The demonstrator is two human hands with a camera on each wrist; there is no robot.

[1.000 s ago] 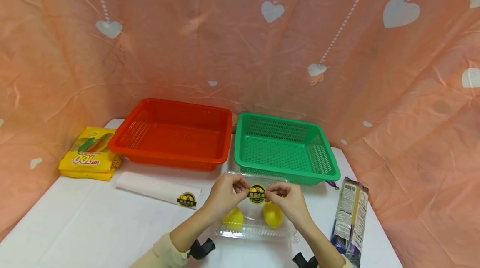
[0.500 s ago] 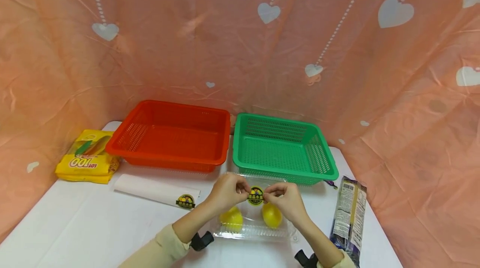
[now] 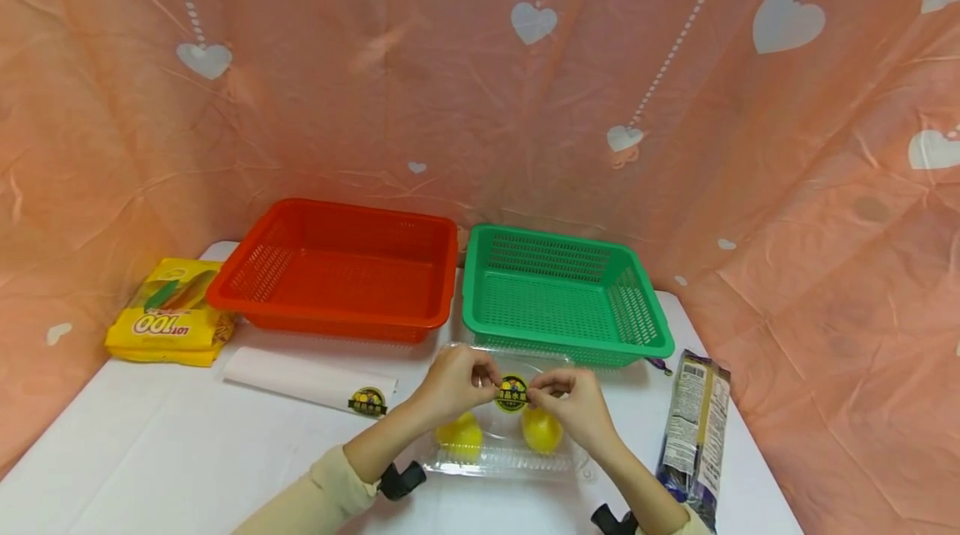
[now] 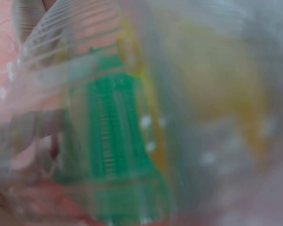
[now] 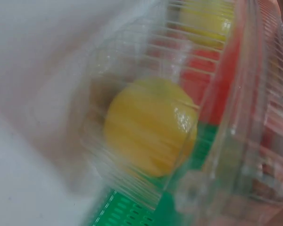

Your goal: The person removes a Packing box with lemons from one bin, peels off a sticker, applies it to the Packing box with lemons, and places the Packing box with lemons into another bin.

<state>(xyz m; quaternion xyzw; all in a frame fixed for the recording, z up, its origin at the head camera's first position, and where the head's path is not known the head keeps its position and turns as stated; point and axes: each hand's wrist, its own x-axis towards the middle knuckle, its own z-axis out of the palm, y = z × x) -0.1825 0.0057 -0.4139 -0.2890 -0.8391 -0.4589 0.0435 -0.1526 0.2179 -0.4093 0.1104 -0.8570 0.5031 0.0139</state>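
Note:
A round black-and-yellow sticker with a banner across it [image 3: 512,393] lies over the lid of a clear plastic clamshell box [image 3: 502,463]. My left hand [image 3: 454,381] pinches the banner's left end between thumb and fingers. At the opposite end, my right hand [image 3: 576,402] pinches the banner the same way. Under the clear plastic sit two yellow fruits that look like lemons, one on the left [image 3: 461,435] and one on the right [image 3: 542,430]. The right wrist view shows a yellow fruit [image 5: 151,127] through the ribbed box wall. Blur covers much of the left wrist view.
Behind the box stand a red basket [image 3: 337,327] and a green basket [image 3: 562,343]. A folded white sheet with a similar sticker [image 3: 300,377] lies to the left, near a yellow snack bag [image 3: 168,318]. A dark printed packet [image 3: 693,435] lies at the right.
The head view has shifted slightly, so the baskets appear a little further left. Both hands keep their pinch on the sticker with hardly any movement.

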